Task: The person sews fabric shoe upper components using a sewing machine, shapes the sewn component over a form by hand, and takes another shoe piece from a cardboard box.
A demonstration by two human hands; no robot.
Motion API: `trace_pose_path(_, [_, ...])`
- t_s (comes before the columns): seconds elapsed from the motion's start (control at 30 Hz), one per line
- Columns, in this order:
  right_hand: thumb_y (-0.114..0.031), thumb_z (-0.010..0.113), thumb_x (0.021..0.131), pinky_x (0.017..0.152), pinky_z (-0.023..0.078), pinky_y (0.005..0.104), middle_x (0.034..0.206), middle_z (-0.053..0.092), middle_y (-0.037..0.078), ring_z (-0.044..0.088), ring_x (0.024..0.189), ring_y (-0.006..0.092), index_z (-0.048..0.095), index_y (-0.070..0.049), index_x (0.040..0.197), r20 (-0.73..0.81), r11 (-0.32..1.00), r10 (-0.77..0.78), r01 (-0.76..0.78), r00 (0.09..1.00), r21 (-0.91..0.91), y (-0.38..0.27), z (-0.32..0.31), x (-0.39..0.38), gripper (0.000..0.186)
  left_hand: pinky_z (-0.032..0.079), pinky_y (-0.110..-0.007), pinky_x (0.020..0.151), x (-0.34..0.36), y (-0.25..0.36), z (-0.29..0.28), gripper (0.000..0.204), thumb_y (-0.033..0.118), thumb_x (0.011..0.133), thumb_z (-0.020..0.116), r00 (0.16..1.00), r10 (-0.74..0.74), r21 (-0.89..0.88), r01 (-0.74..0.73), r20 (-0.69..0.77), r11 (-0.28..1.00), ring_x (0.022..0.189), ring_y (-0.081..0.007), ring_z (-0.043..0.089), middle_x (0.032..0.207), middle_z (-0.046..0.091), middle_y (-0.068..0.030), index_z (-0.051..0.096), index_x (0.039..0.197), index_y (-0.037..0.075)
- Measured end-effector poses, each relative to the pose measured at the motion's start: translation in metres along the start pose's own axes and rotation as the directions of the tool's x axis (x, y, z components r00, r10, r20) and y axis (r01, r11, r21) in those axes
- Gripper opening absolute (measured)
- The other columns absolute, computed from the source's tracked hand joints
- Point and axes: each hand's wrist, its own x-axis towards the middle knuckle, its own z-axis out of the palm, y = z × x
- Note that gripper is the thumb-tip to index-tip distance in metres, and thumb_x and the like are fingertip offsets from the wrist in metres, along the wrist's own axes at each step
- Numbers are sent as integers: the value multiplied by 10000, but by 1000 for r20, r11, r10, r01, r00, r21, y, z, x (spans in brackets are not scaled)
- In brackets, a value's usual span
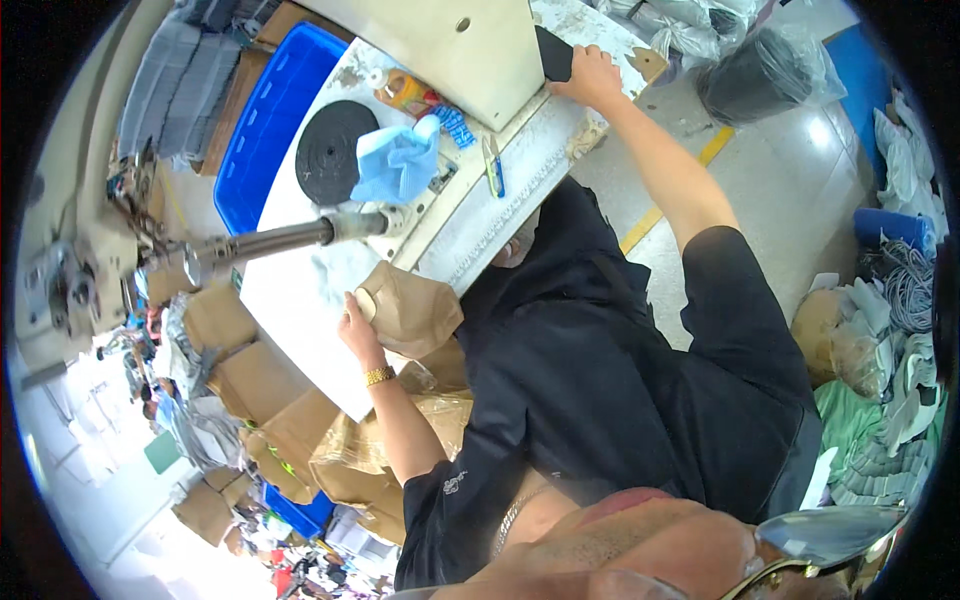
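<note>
My left hand (360, 332), below a gold-coloured wrist band, is closed on the edge of a tan cup-shaped fabric piece (415, 308). A pale oval patch shows on that piece beside my fingers. The piece hangs at the near edge of the white worktable (300, 320), below a metal machine arm (290, 238). At the far right end of the table, my right hand (592, 78) has its fingers bent over a black flat piece (553, 55), next to the cream machine housing (450, 45). My fingertips there are partly hidden.
On the table are a black strap roll (330, 150), a light blue cloth (395, 160), an orange-labelled bottle (402, 92) and thread snips (493, 165). A blue crate (275, 125) stands beyond. Cardboard boxes (265, 375) lie at left, bagged goods (770, 75) at right.
</note>
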Motion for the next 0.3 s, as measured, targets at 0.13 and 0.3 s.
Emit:
trace_pose_path(0.13, [-540,799,660,924,456,524,1200,547,189,522,1134,366,520,4,1240,104,998,50,-45,993,-48,1,-6,15,843,447,-273,575,28,-37,17,500,430,954,555,990,-133,-38,135,55,990,629,-117,560,711,634,-53,665,827,-41])
trace_pose_path(0.3, [-557,803,651,942,442,539,1243,519,186,505,1167,367,513,-70,1282,128,997,75,-75,989,-3,-4,-4,25,848,415,-396,558,44,-91,35,562,545,915,538,996,47,476,-7,-73,880,518,-226,443,604,650,-76,684,681,55])
